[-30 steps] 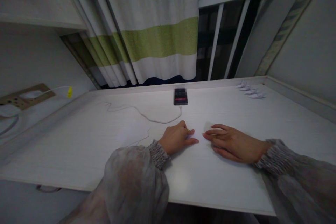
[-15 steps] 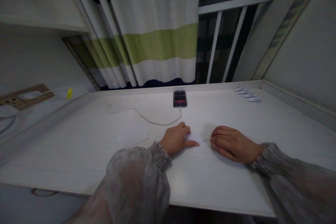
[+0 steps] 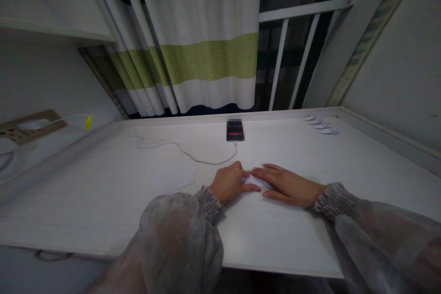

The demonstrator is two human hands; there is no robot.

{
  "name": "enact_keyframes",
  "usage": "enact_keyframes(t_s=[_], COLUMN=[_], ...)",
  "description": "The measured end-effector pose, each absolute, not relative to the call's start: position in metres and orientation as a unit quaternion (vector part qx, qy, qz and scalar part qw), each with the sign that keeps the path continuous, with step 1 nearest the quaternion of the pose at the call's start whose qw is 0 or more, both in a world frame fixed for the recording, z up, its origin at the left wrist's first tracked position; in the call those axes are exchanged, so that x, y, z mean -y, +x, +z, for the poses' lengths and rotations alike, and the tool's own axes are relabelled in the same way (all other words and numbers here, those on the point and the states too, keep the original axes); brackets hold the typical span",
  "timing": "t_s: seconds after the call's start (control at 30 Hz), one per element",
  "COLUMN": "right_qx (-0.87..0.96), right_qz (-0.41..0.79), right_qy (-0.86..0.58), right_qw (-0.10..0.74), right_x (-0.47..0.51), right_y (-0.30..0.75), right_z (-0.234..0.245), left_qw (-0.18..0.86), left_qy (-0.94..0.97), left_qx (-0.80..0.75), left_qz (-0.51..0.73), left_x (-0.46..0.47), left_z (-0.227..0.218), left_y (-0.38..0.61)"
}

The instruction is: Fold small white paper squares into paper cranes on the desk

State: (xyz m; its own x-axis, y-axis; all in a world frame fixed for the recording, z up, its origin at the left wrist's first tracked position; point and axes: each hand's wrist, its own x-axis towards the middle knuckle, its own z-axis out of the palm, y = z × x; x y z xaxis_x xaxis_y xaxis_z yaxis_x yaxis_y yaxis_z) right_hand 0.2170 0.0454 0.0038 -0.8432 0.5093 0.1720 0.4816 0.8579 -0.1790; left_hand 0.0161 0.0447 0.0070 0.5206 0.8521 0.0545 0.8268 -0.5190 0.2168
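Observation:
A small piece of folded white paper [image 3: 255,182] lies on the white desk between my hands, its outline partly covered by fingers. My left hand [image 3: 231,183] holds its left side, fingertips curled at the far edge and thumb along the near edge. Across the paper's right part rests my right hand [image 3: 289,185], fingers stretched out to the left and thumb apart, nearly meeting the left fingertips. Grey sheer sleeves with gathered cuffs cover both forearms. Left of my left hand are white paper sheets [image 3: 175,178], faint against the desk.
A dark phone-like device [image 3: 235,130], its screen blurred, lies at the back with a white cable [image 3: 193,158] running left. Several small folded paper pieces [image 3: 322,124] sit in a row at the back right. A socket strip [image 3: 32,127] with plugs is at the left wall.
My right hand has moved left, from the paper's right tip onto the paper, and its fingers have spread and flattened. My left hand has stayed in place.

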Motion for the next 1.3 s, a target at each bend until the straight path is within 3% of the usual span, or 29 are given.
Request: enact_keyframes(t_s=[0.4,0.7,0.87,1.3], right_qx=[0.968,0.967,0.939,0.934], right_qz=[-0.007,-0.014,-0.050,0.051], right_qy=[-0.237,-0.214,-0.256,-0.300], right_qw=[0.082,0.134,0.223,0.190], right_x=[-0.038,-0.033,-0.038,-0.045], right_y=[0.241,0.255,0.244,0.201], right_z=[0.010,0.010,0.010,0.001], left_qw=[0.081,0.089,0.085,0.050], left_qy=[0.867,0.866,0.873,0.904], left_qx=[-0.486,-0.486,-0.471,-0.416], left_qz=[0.075,0.081,0.094,0.083], left_x=[-0.042,-0.045,-0.047,-0.053], left_z=[0.009,0.006,0.004,0.001], left_y=[0.015,0.014,0.014,0.011])
